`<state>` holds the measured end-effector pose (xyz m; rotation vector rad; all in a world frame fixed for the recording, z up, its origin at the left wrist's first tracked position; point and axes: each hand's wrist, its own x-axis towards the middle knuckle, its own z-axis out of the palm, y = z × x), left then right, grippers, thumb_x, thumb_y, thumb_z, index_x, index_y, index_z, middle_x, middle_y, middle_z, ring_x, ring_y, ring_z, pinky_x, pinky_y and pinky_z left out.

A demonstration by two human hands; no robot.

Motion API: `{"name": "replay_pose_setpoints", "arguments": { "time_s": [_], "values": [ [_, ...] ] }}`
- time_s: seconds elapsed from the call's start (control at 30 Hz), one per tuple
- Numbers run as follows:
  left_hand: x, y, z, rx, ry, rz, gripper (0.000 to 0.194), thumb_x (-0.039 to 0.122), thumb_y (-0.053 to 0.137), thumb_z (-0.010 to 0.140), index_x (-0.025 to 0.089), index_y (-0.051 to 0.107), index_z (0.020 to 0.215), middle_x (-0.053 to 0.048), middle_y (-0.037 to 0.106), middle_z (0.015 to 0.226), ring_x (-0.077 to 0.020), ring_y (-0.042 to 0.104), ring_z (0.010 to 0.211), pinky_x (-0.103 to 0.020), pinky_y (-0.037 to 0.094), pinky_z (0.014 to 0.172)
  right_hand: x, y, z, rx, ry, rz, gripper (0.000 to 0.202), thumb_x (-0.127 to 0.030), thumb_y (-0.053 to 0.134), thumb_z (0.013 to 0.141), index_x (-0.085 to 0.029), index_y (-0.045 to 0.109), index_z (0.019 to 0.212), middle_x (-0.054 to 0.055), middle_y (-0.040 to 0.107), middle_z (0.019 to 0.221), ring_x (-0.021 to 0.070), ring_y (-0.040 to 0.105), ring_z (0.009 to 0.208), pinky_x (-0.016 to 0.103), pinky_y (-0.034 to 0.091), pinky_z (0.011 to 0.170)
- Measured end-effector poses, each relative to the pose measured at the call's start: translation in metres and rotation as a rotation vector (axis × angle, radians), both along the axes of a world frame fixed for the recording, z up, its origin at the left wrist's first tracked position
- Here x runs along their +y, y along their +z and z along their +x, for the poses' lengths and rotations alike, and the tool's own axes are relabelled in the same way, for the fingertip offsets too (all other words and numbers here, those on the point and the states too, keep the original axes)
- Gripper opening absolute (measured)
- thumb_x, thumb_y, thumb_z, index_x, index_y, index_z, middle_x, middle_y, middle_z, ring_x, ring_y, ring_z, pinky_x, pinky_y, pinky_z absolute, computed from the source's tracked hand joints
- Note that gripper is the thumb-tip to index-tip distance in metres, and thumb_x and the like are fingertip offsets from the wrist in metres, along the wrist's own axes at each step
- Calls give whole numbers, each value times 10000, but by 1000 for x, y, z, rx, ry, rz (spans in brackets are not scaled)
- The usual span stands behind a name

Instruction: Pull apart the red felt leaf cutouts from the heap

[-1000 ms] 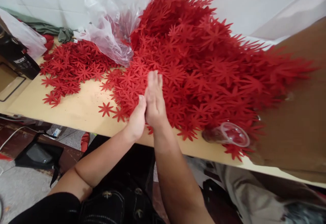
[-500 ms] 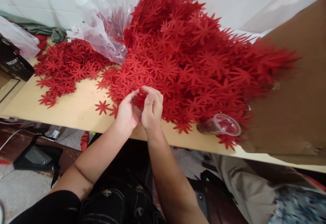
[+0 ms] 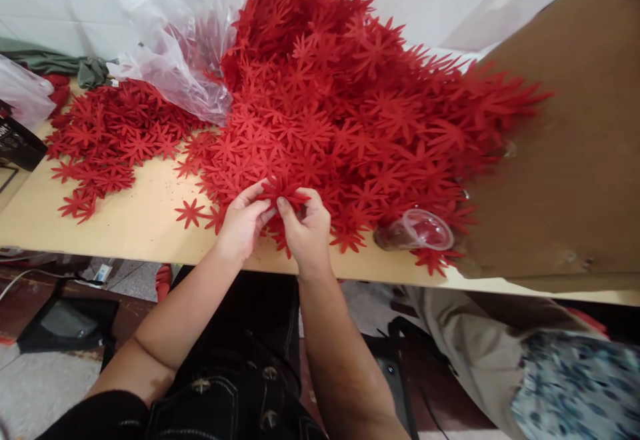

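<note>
Between both hands is a red flower-shaped cutout [image 3: 280, 189] with narrow petals, at the front edge of a large red pile. My left hand [image 3: 245, 221] pinches its left side between thumb and fingers. On the other side, my right hand [image 3: 307, 227] grips it with the thumb pressed near its middle. Whether it is one layer or several stacked cannot be made out. Behind the hands rises the heap of red cutouts [image 3: 340, 127]. One loose cutout [image 3: 190, 213] lies on the table just left of my left hand.
A smaller pile of red cutouts [image 3: 115, 127] lies at left, beside a clear plastic bag [image 3: 185, 60]. A clear plastic cup [image 3: 415, 231] lies tipped at the table's [image 3: 150, 217] front right. Cardboard [image 3: 560, 160] stands at right. Another person's patterned clothing [image 3: 575, 387] shows lower right.
The hands were cupped together with fingertips touching; now they hold a red cutout up in view, thumbs on it. The whole view has shifted slightly.
</note>
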<state>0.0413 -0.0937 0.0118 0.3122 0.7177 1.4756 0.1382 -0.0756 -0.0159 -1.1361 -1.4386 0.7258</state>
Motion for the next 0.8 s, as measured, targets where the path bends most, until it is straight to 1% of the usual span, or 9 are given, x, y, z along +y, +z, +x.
{"name": "replay_pose_setpoints", "arguments": {
  "time_s": [0.13,0.23,0.33,0.4,0.5,0.57,0.67,0.73,0.8],
  "values": [
    [0,-6,-1,201,25,86,182,78,642,652,162,624,812,36,653,797,-62,593,759,-230,451,822,0,3,-3,82,46,-33,210,-366,552,771,-163,576,822,48,622,802,147,589,765,349,486,775],
    [1,-8,-2,269,-23,142,153,151,699,628,160,633,765,32,663,783,-66,596,764,-223,454,813,0,6,-6,99,106,-31,187,-360,523,797,-182,578,804,35,637,789,139,599,758,327,492,770],
    [5,-10,-3,267,-59,139,161,243,718,625,162,628,731,36,660,745,-73,601,725,-260,475,819,-1,11,-4,-5,141,-42,230,-397,475,824,-186,566,816,41,621,792,141,592,762,330,495,761],
    [6,-10,-7,248,-32,120,194,271,731,609,169,616,729,49,657,724,-68,603,683,-286,496,823,-2,20,7,-141,168,-34,264,-417,499,806,-180,561,905,65,608,887,146,587,794,327,500,740],
    [8,-7,-15,237,39,74,251,277,759,567,174,565,688,84,623,628,-47,587,576,-272,535,735,-4,44,47,-303,26,29,300,-388,583,745,-180,562,959,76,583,946,144,575,789,312,499,692],
    [10,-6,-21,249,79,59,281,264,767,555,179,535,689,95,611,599,-47,595,556,-242,544,673,-5,61,86,-397,-162,67,165,-338,553,762,-190,593,824,51,587,839,144,560,768,325,482,708],
    [12,-5,-24,251,96,55,287,259,757,568,189,526,723,85,643,634,-65,630,578,-214,542,609,1,76,148,-639,-422,-57,110,-264,563,733,-174,625,724,42,532,743,137,504,670,360,450,689],
    [12,-7,-21,242,83,61,279,259,748,581,194,528,739,75,664,665,-82,651,602,-221,546,605,9,76,178,-915,-420,-182,107,-270,610,701,-173,653,711,58,507,722,188,506,785,412,423,779],
    [11,-8,-17,236,72,68,270,256,744,587,192,529,738,72,669,664,-91,659,608,-236,552,631,21,72,192,-1142,-358,-261,145,-311,669,647,-176,657,697,91,518,781,255,478,929,439,402,814]
  ]
}}
